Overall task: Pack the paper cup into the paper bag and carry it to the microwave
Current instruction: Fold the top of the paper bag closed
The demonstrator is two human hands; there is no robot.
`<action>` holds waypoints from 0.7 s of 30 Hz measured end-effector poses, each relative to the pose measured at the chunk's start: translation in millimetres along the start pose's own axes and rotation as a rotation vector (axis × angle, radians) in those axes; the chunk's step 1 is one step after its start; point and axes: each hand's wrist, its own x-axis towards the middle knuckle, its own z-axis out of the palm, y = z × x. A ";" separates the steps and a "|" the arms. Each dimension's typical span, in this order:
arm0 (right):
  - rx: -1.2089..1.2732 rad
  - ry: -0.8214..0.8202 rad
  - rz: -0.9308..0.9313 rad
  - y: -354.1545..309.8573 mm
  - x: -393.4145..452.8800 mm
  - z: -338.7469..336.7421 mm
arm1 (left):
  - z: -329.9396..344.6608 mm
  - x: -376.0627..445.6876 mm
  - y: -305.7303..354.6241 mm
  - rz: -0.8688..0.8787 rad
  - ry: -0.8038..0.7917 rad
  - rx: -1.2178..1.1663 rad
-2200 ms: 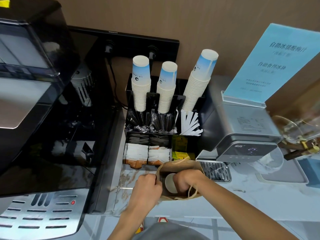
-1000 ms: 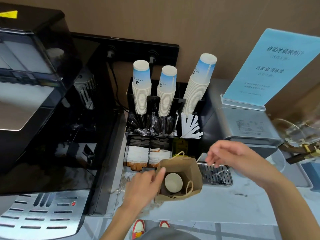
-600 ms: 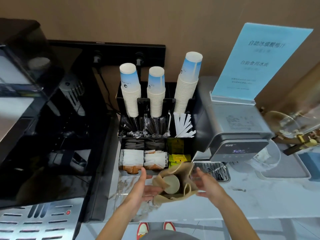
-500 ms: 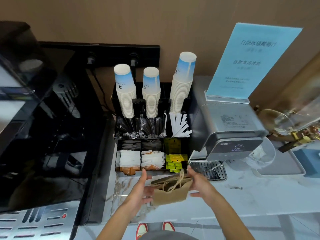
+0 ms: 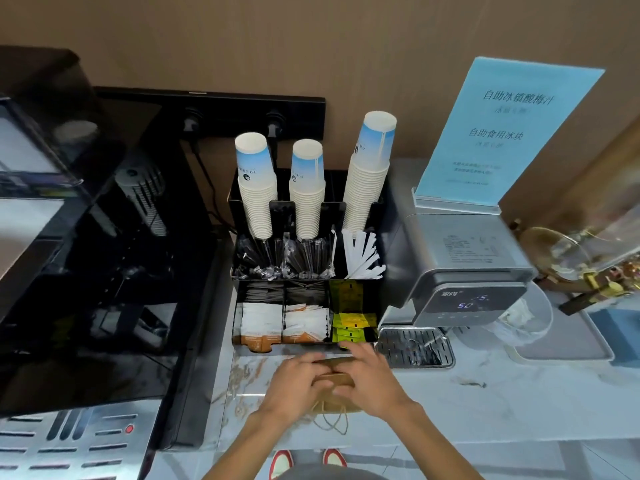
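Observation:
The brown paper bag (image 5: 335, 378) stands on the marble counter (image 5: 485, 403) just in front of the black organiser. Its top is pressed flat and closed. My left hand (image 5: 298, 382) grips the bag's left side and top, and my right hand (image 5: 369, 379) covers its right side and top. Thin twine handles (image 5: 334, 422) hang loose below my hands at the counter's front edge. The paper cup is hidden inside the bag. No microwave is in view.
A black organiser (image 5: 306, 271) holds stacks of paper cups (image 5: 370, 174), stirrers and sachets right behind the bag. A large black coffee machine (image 5: 86, 271) fills the left. A grey ice dispenser (image 5: 460, 271) with drip tray (image 5: 415, 346) stands to the right.
The cup was set into the open bag. My right hand lifted away, then returned. Both hands have since folded the bag's mouth shut, and the cup is no longer visible.

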 end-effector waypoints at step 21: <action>0.600 0.062 0.185 44.8 -9.7 20.3 | 19.8 -6.6 -32.8 -0.062 0.110 -0.086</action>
